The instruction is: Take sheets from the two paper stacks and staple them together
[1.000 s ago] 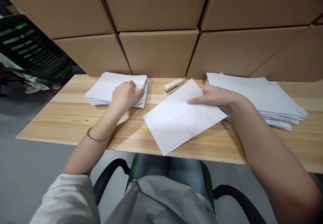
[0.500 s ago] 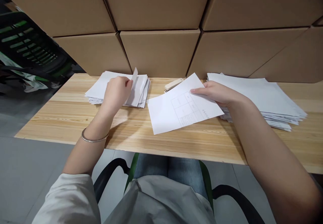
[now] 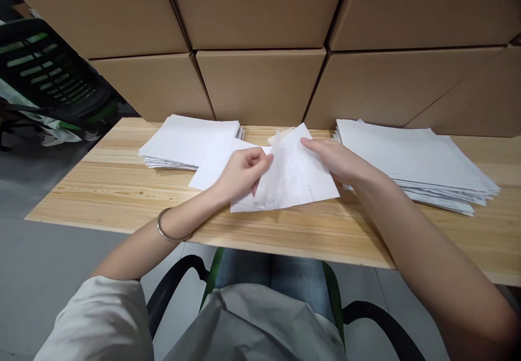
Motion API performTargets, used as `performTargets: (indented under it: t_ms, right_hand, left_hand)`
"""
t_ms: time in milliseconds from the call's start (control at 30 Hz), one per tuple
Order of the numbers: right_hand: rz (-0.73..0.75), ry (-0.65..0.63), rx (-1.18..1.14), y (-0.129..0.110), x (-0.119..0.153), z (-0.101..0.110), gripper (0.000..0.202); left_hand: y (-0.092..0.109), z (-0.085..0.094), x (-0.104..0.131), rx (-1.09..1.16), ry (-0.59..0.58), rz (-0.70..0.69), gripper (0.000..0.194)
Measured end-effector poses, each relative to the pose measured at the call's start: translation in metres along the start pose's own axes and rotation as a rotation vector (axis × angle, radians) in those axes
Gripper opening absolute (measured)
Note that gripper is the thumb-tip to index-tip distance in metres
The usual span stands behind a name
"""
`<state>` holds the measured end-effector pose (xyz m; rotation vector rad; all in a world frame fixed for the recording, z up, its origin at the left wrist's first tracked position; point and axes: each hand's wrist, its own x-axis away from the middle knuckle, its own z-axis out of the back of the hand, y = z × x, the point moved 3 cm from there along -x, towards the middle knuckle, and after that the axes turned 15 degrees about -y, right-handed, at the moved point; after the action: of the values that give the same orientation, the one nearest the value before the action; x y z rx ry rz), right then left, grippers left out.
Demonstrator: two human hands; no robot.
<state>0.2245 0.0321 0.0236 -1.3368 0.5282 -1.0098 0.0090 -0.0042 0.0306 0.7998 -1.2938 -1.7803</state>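
My left hand [image 3: 246, 171] pinches a white sheet of paper [image 3: 215, 163] by its edge, with part of the sheet blurred in front of the fingers. In my right hand [image 3: 331, 157] is a printed sheet [image 3: 315, 179], gripped near its upper right between thumb and fingers. The two sheets overlap in the middle, above the table. Behind them a beige stapler [image 3: 280, 134] is mostly hidden. To the left lies a stack of paper [image 3: 187, 133]; a larger paper stack [image 3: 411, 152] lies to the right, partly behind my right forearm.
Large cardboard boxes [image 3: 260, 84] form a wall along the back of the wooden table [image 3: 101, 187]. A black and green chair [image 3: 49, 73] stands at the far left. My own chair's armrests [image 3: 171, 285] flank my legs below the table edge.
My left hand has moved right from the left stack, bringing a sheet with it, over to the printed sheet. My right hand keeps its grip and has shifted slightly left.
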Motion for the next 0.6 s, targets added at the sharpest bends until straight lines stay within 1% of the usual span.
performTargets:
  t_ms: [67, 133, 200, 267, 300, 333, 367, 400, 433, 467, 533, 567, 600]
  right_hand:
    - [-0.081, -0.035, -0.051, 0.001, 0.0, -0.008, 0.053]
    - [-0.133, -0.041, 0.015, -0.002, 0.0, -0.013, 0.054]
    - [-0.202, -0.019, 0.16, -0.004, 0.002, -0.015, 0.041]
    - [-0.248, -0.008, 0.262, -0.008, 0.004, -0.013, 0.026]
    - [-0.255, -0.011, 0.283, -0.01, 0.006, -0.009, 0.021]
    - [-0.253, -0.024, 0.285, -0.012, 0.009, -0.005, 0.018]
    - [-0.249, -0.036, 0.273, -0.015, 0.013, 0.001, 0.017]
    - [-0.242, -0.039, 0.258, -0.017, 0.018, 0.009, 0.02]
    - [-0.226, -0.03, 0.24, -0.02, 0.023, 0.018, 0.023]
    - [-0.197, -0.007, 0.216, -0.022, 0.028, 0.028, 0.026]
    - [-0.085, 0.069, 0.158, -0.024, 0.037, 0.046, 0.028]
    - [-0.018, 0.106, 0.123, -0.024, 0.039, 0.053, 0.03]
    - [0.053, 0.134, 0.087, -0.024, 0.041, 0.058, 0.031]
  left_hand:
    - [-0.006, -0.016, 0.001, 0.058, -0.135, 0.04, 0.039]
    - [-0.008, -0.025, 0.003, 0.022, -0.258, 0.025, 0.034]
    - [-0.008, -0.028, 0.004, -0.129, -0.346, -0.019, 0.033]
    - [-0.007, -0.027, 0.005, -0.302, -0.367, -0.104, 0.031]
    - [-0.006, -0.024, 0.005, -0.374, -0.33, -0.176, 0.029]
    - [-0.004, -0.019, 0.006, -0.438, -0.257, -0.268, 0.027]
    - [-0.002, -0.013, 0.007, -0.502, -0.157, -0.367, 0.027]
    - [-0.001, -0.006, 0.009, -0.568, -0.032, -0.466, 0.028]
    - [-0.002, 0.002, 0.01, -0.627, 0.102, -0.535, 0.032]
    - [-0.004, 0.01, 0.01, -0.666, 0.204, -0.574, 0.039]
    - [-0.01, 0.025, 0.01, -0.663, 0.377, -0.582, 0.054]
    - [-0.014, 0.032, 0.009, -0.638, 0.438, -0.56, 0.059]
    - [-0.018, 0.037, 0.007, -0.601, 0.473, -0.532, 0.064]
